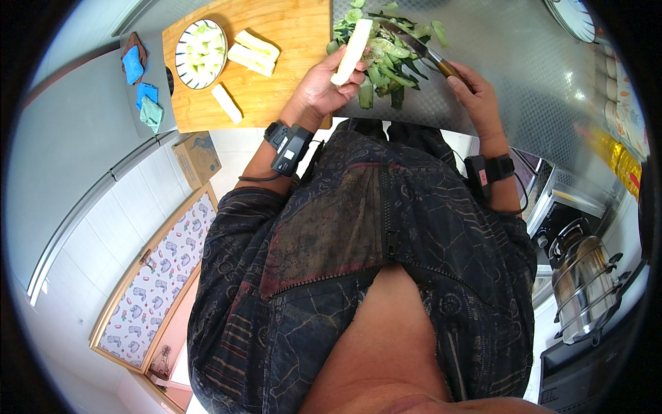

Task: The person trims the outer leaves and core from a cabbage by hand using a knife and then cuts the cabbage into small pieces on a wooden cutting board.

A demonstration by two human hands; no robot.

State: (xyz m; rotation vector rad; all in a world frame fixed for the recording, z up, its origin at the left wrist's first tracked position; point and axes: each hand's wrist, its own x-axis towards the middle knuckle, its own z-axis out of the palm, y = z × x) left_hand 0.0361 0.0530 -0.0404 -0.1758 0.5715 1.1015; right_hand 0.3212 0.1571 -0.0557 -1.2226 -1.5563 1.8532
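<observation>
My left hand [326, 85] grips a peeled pale-green cucumber strip [352, 54], held upright at a slant over the edge of a wooden cutting board [297, 31]. A knife [414, 44] with a brown handle is in my right hand [478, 95], its blade pointing left over the peels. Under both lies a heap of green peels [385, 75] with pulp and seeds. On the board, a striped bowl [181, 64] contains cut pale-green chunks [204, 46]. Several peeled pieces [253, 54] sit beside the bowl, and one short strip [226, 103] lies nearer me.
The peels rest on a textured metal countertop [481, 31]. Blue and green cloths [150, 111] lie left of the board. Stacked plates [571, 20] stand far right, near a yellow oil bottle [620, 163]. A steel pot [582, 295] is lower right; a cardboard box [196, 158] stands below left.
</observation>
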